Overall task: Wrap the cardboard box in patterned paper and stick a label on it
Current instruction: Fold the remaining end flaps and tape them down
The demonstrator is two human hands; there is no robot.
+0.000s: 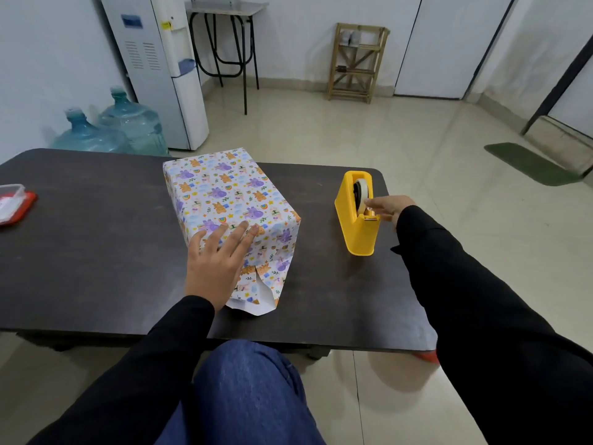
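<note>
A: Where is the wrapped box (229, 200) found?

B: At the table's (96, 252) centre, covered in patterned paper (221, 191); the near end flaps are left unfolded, white underside showing.

A: How is it held?

B: The left hand (215, 264) is laid flat on the top near edge, fingers spread.

A: And at three o'clock?

B: A yellow tape dispenser (357, 216) is stood, well apart. The tape end by the cutter is pinched by the right hand (390, 208).

A: At nine o'clock?

B: A red-lidded container (14, 203) is seen at the table's edge.

Two water jugs (106, 130), a dispenser (167, 69), perhaps a lidded container (14, 203).
</note>
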